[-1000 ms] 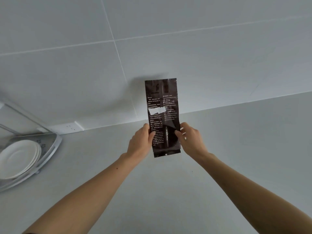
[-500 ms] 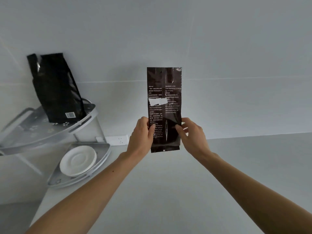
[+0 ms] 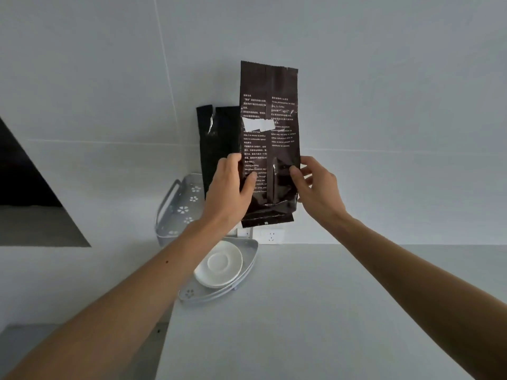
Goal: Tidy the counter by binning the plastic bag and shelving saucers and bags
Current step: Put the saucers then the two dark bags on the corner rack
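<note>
I hold a dark brown printed bag (image 3: 270, 133) upright in the air in front of the wall. My left hand (image 3: 229, 187) grips its lower left edge and my right hand (image 3: 318, 186) pinches its lower right edge. Behind it, a black bag (image 3: 218, 149) stands on the upper tier (image 3: 178, 204) of a grey two-tier corner shelf, partly hidden by the held bag and my left hand. White saucers (image 3: 219, 266) are stacked on the lower tier (image 3: 247, 272).
The pale counter (image 3: 315, 311) stretches to the right and toward me. Wall sockets (image 3: 271, 235) sit just above the counter behind the shelf. A dark opening (image 3: 24, 182) is at the far left.
The view has swung left, so the shelf now lies in the middle behind my hands. The brown bag has been carried toward the black bag on the upper tier, still held in both hands.
</note>
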